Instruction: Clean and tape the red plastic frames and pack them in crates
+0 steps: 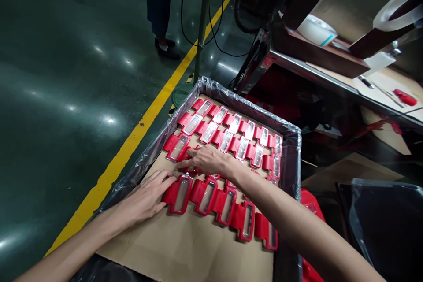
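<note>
Red plastic frames with clear windows [208, 196] lie in slanted rows on a brown cardboard sheet [185, 246] inside a box lined with clear plastic film. At the left end of the nearest row, my left hand [148, 194] has its fingers and thumb around the tab of a red frame [181, 194]. My right hand [206, 160] reaches across the rows, its fingers bent down onto another red frame [191, 171] in the row behind. The hand covers much of that frame, and my forearm hides several others.
The film-covered box wall [251, 105] rises around the sheet. At upper right stands a metal-edged workbench [317, 72] with a white tape roll [317, 31]. A thin post [202, 22] and cables stand beyond the box. A person's legs [160, 4] are near a yellow floor line [142, 125].
</note>
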Demonstrator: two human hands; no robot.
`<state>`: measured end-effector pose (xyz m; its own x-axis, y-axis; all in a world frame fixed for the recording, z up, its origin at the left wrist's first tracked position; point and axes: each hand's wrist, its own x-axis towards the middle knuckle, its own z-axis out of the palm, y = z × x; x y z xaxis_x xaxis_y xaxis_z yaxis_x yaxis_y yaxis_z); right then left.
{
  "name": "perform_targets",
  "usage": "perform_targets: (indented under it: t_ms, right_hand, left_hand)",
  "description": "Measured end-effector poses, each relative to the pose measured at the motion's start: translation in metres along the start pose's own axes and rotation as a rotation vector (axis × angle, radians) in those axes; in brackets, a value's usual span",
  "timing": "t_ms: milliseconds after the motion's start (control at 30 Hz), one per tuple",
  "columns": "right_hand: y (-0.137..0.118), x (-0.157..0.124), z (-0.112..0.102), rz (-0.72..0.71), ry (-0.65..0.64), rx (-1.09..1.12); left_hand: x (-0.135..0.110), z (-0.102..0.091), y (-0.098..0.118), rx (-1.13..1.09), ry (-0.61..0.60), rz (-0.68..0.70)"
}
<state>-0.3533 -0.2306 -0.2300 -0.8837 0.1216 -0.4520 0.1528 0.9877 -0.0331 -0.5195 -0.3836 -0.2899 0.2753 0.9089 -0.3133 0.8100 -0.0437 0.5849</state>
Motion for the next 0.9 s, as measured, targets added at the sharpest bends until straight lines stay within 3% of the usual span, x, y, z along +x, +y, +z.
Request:
perform_targets:
  t_ms: [133,200,300,400,467,633,733,900]
  right_hand:
    - [0.004,-0.009,0.001,0.026,0.042,0.061]
    - [0.005,-0.022,0.003,0.087,0.119,0.16]
    - [-0.004,-0.049,0.01,0.223,0.326,0.417]
    - [-0.029,-0.076,0.022,0.302,0.52,0.767]
    - [-0.051,-0.091,0.03,0.33,0.578,0.967]
    - [-0.1,-0.114,0.036,0.403,0.64,1.172]
    - [-0.118,-0.124,0.03,0.413,0.755,1.19]
    - [-0.131,-0.142,0.023,0.299,1.015,1.052]
  left_hand:
    - [-0.019,0.0,-0.009,-0.041,-0.028,0.006]
    - [-0.036,0.003,-0.012,-0.229,0.012,-0.064]
    - [-0.064,0.008,-0.001,-0.898,0.108,-0.278]
    - [-0.086,0.013,0.027,-1.689,0.265,-0.464]
    - [-0.093,0.014,0.049,-1.996,0.334,-0.514]
    - [-0.091,0.001,0.103,-2.186,0.336,-0.546]
    - [-0.085,-0.005,0.128,-2.239,0.345,-0.555]
    - [-0.075,0.013,0.148,-2.341,0.271,-0.373]
